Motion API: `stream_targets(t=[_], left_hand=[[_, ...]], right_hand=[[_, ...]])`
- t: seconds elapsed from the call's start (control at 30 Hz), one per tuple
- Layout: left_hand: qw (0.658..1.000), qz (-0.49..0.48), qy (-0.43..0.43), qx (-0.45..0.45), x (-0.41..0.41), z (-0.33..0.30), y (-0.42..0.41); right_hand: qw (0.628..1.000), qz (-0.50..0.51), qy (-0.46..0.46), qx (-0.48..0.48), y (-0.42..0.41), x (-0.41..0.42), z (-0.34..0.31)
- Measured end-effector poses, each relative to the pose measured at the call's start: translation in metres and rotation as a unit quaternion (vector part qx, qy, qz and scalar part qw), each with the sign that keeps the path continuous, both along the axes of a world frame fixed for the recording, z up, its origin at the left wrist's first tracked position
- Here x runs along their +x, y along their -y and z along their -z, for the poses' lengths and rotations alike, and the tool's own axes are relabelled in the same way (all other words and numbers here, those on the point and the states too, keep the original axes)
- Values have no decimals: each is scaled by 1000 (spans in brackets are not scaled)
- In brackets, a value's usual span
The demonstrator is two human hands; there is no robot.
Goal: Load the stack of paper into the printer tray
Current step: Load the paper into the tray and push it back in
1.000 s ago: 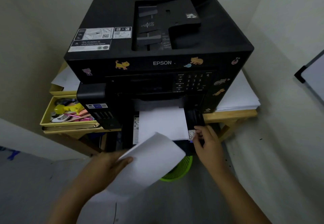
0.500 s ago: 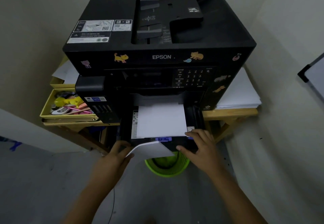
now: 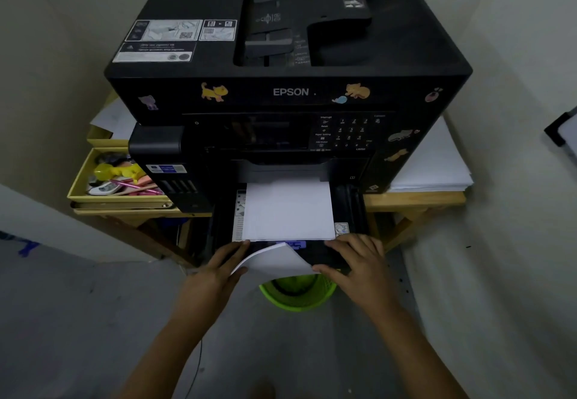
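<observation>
While paper (image 3: 288, 211) lies flat in the pulled-out tray (image 3: 349, 208), left hand (image 3: 215, 273) pinches a curled sheet (image 3: 274, 259) (green basket (image 3: 296, 295) below), right hand (image 3: 359, 261) grips its other edge.

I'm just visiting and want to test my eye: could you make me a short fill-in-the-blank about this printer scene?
1. The brand name on the big black printer reads ____.
2. The round plastic basket on the floor below the tray is ____ in colour.
3. The curved white paper sheets are held by ____ hands.
4. The flat white paper stack on the wooden table lies to the printer's ____.

Missing words: EPSON; green; both; right
</observation>
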State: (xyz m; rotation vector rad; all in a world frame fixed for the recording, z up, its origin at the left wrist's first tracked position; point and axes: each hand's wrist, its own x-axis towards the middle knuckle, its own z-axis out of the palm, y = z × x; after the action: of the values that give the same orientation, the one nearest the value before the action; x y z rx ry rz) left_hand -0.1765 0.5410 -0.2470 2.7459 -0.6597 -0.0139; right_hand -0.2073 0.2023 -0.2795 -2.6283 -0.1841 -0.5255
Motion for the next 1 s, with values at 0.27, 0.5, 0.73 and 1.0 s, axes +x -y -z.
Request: stream_targets(t=[0.27, 0.5, 0.73, 1.0], left_hand=[[1000, 1, 1, 8, 8, 8, -1], [998, -54, 4, -19, 37, 1, 14], [992, -95, -15, -81, 65, -5, 19], [993, -66, -24, -96, 96, -13, 20]], right_hand=[[1000, -3, 6, -6, 2, 10, 3], [1000, 2, -5, 7, 6, 46, 0], [998, 8, -44, 44, 8, 75, -6], [994, 104, 15, 36, -6, 84, -10]])
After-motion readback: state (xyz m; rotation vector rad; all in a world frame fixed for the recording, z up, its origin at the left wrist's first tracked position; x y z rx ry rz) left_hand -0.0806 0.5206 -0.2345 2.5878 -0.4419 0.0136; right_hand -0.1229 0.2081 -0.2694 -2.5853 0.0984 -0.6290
